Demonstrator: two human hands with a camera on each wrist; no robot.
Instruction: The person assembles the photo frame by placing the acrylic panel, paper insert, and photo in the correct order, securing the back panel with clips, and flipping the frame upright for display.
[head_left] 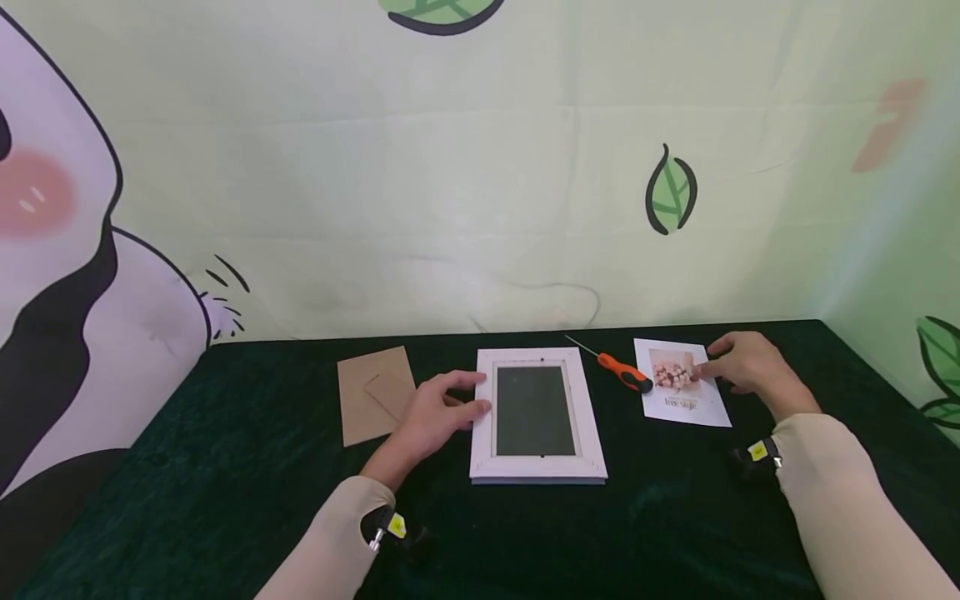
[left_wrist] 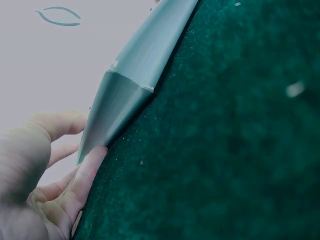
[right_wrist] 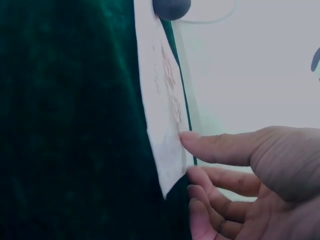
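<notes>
A white picture frame point(head_left: 537, 471) with a dark pane lies flat on the dark green cloth point(head_left: 225, 467). My left hand point(head_left: 472, 393) rests on the frame's left edge; in the left wrist view its thumb point(left_wrist: 92, 162) presses against the frame point(left_wrist: 130, 85). To the right lies a white photo card point(head_left: 693, 407). My right hand point(head_left: 708, 367) touches the card with a straight index finger point(right_wrist: 200, 144), the other fingers loosely bent beside the card point(right_wrist: 162, 125). Neither hand grips anything.
An orange-handled screwdriver point(head_left: 624, 372) lies between frame and card; its dark handle end point(right_wrist: 171, 7) shows in the right wrist view. A brown cardboard backing point(head_left: 373, 392) lies left of my left hand. A printed backdrop point(head_left: 480, 208) stands behind the table.
</notes>
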